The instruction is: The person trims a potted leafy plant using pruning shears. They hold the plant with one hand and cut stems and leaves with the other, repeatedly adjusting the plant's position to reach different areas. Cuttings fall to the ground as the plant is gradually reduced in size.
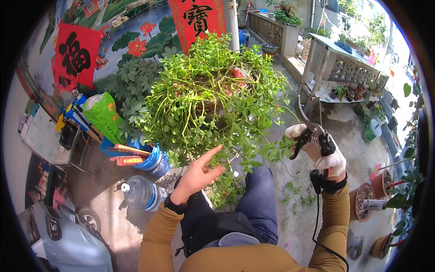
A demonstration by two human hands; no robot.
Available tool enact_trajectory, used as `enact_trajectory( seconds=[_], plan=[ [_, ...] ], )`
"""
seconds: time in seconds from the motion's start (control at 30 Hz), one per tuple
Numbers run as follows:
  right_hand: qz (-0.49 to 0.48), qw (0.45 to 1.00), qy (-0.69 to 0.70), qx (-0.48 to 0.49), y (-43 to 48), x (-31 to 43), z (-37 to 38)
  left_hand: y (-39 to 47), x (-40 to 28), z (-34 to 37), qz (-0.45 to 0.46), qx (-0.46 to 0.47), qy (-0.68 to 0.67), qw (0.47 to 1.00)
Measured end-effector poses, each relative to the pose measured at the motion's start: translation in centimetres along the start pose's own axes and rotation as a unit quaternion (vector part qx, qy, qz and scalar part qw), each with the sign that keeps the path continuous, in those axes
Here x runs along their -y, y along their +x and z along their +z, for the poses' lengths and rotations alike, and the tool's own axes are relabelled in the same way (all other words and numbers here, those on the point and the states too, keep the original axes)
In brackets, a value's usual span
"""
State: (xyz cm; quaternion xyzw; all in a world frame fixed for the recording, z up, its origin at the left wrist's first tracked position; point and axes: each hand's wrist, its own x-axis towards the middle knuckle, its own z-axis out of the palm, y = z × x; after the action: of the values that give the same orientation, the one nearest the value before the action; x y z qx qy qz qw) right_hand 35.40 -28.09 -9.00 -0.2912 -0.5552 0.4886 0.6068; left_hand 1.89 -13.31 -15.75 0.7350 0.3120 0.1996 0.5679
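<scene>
In front of me stands a bushy potted plant with trailing green stems, its pot mostly hidden by leaves. My right hand, in a white glove, grips a pair of pruning shears with the blades spread and pointing up. A long leafy stem reaches from the plant to the shears' handles and the gloved fingers; whether they pinch it I cannot tell. My left hand is bare at the plant's lower front leaves, index finger extended and thumb apart, seemingly holding nothing.
Cut sprigs lie on the concrete floor. To the left are a large water bottle, a blue bucket and a grey scooter. Flowerpots line the right side. A cable hangs along my right forearm.
</scene>
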Motion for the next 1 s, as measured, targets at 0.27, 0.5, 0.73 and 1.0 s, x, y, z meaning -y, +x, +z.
enact_trajectory(
  seconds=[0.27,0.5,0.73,1.0],
  plan=[
    [0.128,0.962,-0.232,-0.068,1.2,0.6,-9.9,1.5,-5.9,3.3,0.230,-0.184,0.121,0.948],
    [0.190,0.965,-0.163,-0.075,3.3,-6.6,-13.5,1.8,-9.3,2.1,0.176,-0.257,0.095,0.946],
    [0.174,0.975,-0.101,-0.093,2.8,-7.9,-12.4,8.2,-8.0,1.6,0.125,-0.211,0.285,0.927],
    [0.079,0.984,-0.128,-0.096,0.9,-4.2,-11.1,9.3,-8.7,1.0,-0.093,-0.058,-0.072,0.991]
  ],
)
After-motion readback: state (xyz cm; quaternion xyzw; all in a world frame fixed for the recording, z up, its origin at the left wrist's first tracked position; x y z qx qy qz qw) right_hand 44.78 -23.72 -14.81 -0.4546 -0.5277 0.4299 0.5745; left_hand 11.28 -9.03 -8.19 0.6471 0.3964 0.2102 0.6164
